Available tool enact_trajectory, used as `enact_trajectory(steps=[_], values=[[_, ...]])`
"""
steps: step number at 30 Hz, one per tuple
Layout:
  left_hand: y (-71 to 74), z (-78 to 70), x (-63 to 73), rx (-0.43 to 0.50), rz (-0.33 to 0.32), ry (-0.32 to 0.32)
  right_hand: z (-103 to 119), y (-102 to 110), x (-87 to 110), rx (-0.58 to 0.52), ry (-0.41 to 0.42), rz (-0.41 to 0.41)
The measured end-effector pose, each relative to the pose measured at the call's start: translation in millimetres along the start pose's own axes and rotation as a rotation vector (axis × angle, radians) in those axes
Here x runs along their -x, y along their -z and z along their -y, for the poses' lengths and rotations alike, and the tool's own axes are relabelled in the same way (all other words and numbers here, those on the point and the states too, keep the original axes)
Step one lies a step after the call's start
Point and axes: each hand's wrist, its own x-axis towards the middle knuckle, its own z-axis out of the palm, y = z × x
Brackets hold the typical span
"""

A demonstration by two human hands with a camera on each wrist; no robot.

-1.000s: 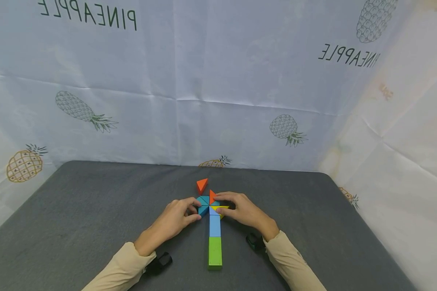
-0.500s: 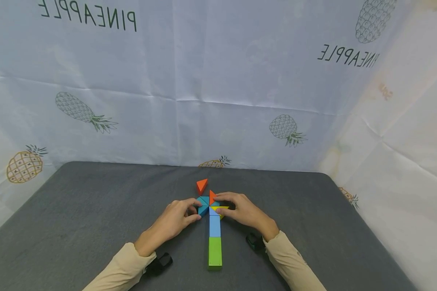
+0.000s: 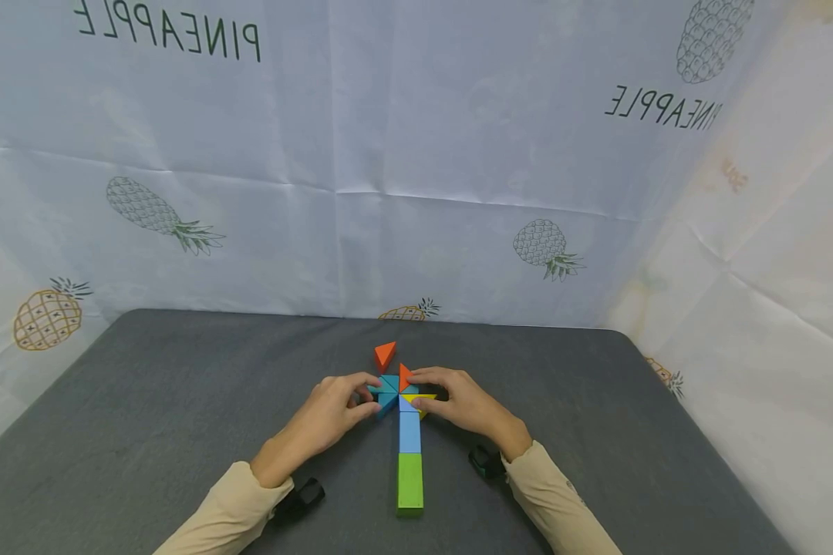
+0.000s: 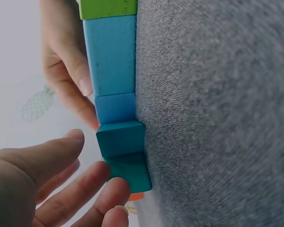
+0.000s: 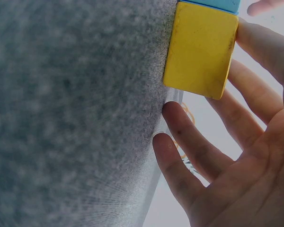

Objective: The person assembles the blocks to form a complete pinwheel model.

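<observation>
Triangular blocks form a wheel-like cluster at the table's middle in the head view, with teal blocks [image 3: 388,388] on its left. My left hand [image 3: 329,407] is beside these; its fingers and thumb stand apart around the outer edge, fingertips close to a teal block [image 4: 128,171] in the left wrist view. Across the cluster, my right hand [image 3: 467,401] spans two blocks: index finger at an orange triangular block [image 3: 403,377], thumb on the yellow triangular block [image 5: 201,52]. Its other fingers extend beyond the yellow block. Whether the left fingertips touch teal is hard to tell.
A light blue block [image 3: 409,433] and a green block [image 3: 409,482] run in a line from the cluster toward the front. Behind it lies a separate orange triangular block [image 3: 385,355]. The dark grey table [image 3: 201,385] meets a pineapple-print curtain [image 3: 416,254] at the back.
My left hand has drawn slightly left from the cluster, and a teal tip now shows between its fingers. The right hand keeps its place on the orange and yellow blocks.
</observation>
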Motion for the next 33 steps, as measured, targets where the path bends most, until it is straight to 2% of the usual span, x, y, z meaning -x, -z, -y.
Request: enact_trajectory(steps=[9, 16, 25, 33], values=[[3.0, 1.1, -0.2, 0.000, -0.019, -0.033, -1, 0, 0.0, 0.000, -0.006, -0.001], [5.8, 0.3, -3.8, -0.032, -0.072, -0.033, -1, 0, -0.3, 0.006, 0.006, -0.006], [9.4, 3.0, -12.1, -0.047, -0.106, -0.014, -2, 0, -0.2, 0.009, -0.001, -0.010], [11.9, 7.2, -24.7, -0.044, -0.102, -0.001, -2, 0, -0.3, 0.001, 0.009, -0.004]])
